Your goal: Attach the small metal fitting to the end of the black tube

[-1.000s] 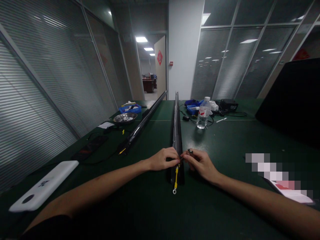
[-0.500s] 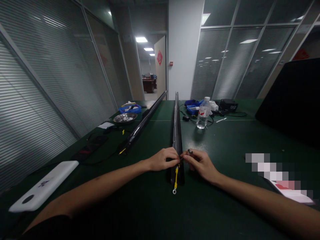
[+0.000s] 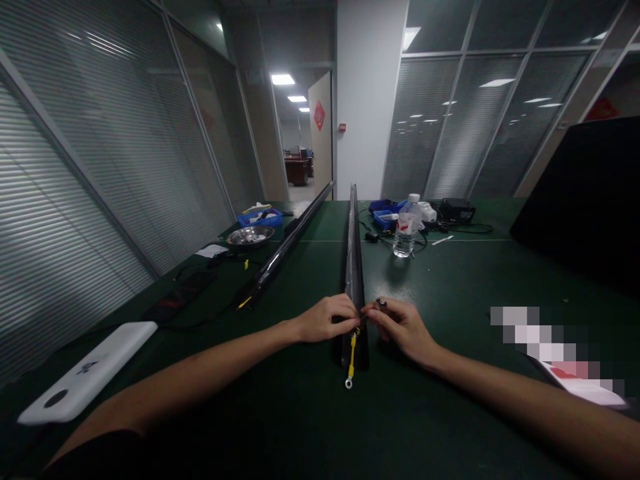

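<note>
A long dark channel-shaped strip (image 3: 354,260) runs away from me down the middle of the table. From its near end comes a short yellow wire (image 3: 353,353) tipped with a ring terminal (image 3: 349,384). My left hand (image 3: 325,320) rests at the strip's near end, thumb and fingers pinched together; what lies between them is too small to name. Just to the right, my right hand (image 3: 403,328) is closed in a pinch on a thin piece beside the left fingertips. A small dark and shiny end (image 3: 381,303) pokes out above its fingers.
A second dark strip (image 3: 287,243) lies to the left. Beyond it are a metal bowl (image 3: 250,236) and a blue tray (image 3: 260,219). A water bottle (image 3: 407,230) stands right, near blue bins (image 3: 385,219). A white case (image 3: 90,373) lies front left, a black panel (image 3: 585,200) at right.
The shiny end at my right fingers has shifted very slightly to the right. Both hands otherwise stay in place.
</note>
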`<state>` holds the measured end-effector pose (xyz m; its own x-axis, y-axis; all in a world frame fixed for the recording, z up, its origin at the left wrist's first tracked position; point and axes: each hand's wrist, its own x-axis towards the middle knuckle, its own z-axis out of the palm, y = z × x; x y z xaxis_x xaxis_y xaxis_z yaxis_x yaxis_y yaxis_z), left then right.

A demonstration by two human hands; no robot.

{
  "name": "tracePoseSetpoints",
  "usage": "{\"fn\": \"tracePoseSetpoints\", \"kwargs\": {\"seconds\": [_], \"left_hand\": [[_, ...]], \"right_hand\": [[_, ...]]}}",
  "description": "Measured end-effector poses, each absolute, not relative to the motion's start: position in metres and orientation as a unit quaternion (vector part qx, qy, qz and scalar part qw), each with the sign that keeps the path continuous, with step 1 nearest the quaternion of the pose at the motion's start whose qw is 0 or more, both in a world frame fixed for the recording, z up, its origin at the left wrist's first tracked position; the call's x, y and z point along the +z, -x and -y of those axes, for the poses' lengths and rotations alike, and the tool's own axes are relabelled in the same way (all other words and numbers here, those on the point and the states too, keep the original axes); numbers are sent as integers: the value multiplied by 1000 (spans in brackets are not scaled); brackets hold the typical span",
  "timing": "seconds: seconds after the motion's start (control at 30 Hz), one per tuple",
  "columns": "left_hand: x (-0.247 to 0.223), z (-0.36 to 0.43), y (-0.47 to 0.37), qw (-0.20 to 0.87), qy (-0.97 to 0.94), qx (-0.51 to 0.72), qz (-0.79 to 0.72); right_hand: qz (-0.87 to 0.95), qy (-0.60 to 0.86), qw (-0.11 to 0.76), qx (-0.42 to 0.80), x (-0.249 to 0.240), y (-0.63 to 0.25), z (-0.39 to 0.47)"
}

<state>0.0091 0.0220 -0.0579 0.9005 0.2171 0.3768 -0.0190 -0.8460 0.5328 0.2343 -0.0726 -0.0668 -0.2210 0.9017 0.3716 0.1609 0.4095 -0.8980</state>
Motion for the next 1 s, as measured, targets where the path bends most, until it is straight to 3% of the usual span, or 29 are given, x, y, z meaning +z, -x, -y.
{"fn": "tracePoseSetpoints", "kwargs": {"seconds": [1.0], "left_hand": [[-55,-21,-8,267,-936,220,-58]], "right_hand": [[667,405,492,387,-63,-229,66]]}}
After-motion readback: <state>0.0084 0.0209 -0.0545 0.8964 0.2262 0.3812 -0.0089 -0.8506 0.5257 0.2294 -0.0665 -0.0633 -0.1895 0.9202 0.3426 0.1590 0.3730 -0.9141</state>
